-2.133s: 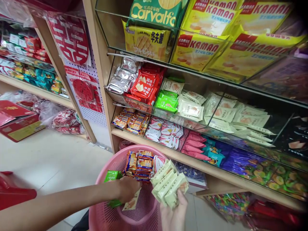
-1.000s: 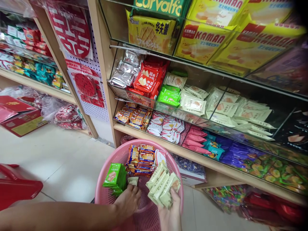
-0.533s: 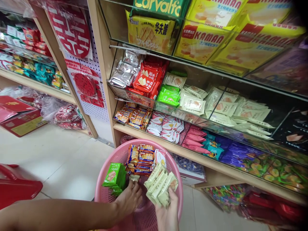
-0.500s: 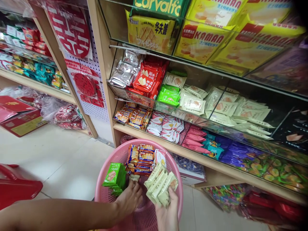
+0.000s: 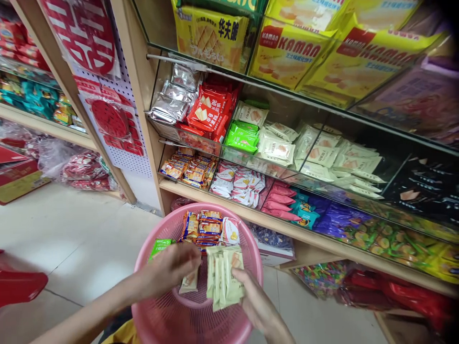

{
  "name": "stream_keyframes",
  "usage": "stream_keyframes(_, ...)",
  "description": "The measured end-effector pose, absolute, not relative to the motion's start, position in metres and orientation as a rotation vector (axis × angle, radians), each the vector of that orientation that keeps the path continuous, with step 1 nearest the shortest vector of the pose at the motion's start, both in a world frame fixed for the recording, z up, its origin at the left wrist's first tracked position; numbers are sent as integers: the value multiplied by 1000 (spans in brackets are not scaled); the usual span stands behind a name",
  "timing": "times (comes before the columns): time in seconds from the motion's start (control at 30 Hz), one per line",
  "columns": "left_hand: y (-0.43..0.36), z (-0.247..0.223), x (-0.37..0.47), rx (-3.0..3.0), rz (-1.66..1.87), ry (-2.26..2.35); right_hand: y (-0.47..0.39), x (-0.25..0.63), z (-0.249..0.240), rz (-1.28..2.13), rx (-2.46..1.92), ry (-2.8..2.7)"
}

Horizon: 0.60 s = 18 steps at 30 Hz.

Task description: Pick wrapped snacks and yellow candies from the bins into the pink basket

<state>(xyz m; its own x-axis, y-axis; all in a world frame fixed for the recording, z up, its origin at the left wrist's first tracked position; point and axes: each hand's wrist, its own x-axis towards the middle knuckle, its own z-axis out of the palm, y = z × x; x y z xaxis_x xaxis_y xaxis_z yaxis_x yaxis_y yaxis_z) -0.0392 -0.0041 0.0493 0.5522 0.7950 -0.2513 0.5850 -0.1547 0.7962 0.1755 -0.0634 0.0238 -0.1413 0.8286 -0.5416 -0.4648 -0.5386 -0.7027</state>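
Note:
Several cream-coloured snack packets (image 5: 225, 279) stand bunched together in my right hand (image 5: 256, 296), its thumb pressed on their right side. My left hand (image 5: 174, 265) hovers over the left part of the pink plastic basket (image 5: 247, 239), its curled fingers blurred by motion. Just under those fingers a single cream packet (image 5: 190, 282) shows; whether the hand touches it I cannot tell. The basket also holds orange-and-blue snack packets (image 5: 210, 227), a white-and-pink packet (image 5: 231, 231) and green packets (image 5: 160, 247), which my left hand partly covers.
Behind the basket rise glass-fronted shelves (image 5: 229, 200) sorted into compartments, with cream packets (image 5: 279, 145), red packets (image 5: 211, 110) and yellow KAMAN bags (image 5: 287, 52). A red plastic object (image 5: 21, 282) stands on the tiled floor (image 5: 79, 239) at left. Bagged goods (image 5: 321, 279) lie under the shelves.
My left hand has risen out of the basket, up and to the left, over the green packets. In my right hand the cream packets have turned more upright. The view has shifted slightly.

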Motion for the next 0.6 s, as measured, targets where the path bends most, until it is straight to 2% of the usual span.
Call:
stream_keyframes(0.1,3,58,-33,1409,431,1158,-52,177,36,1954,-1209,-737)
stream_keyframes(0.3,-10,55,-23,1049,263,842,-32,167,43,2045,-1170,-1174)
stream_keyframes(0.43,-18,44,-24,895,364,854,-28,171,44,1998,-1186,-1105)
stream_keyframes(0.6,-22,33,-15,653,558,892,-31,181,38,1952,-1093,-690)
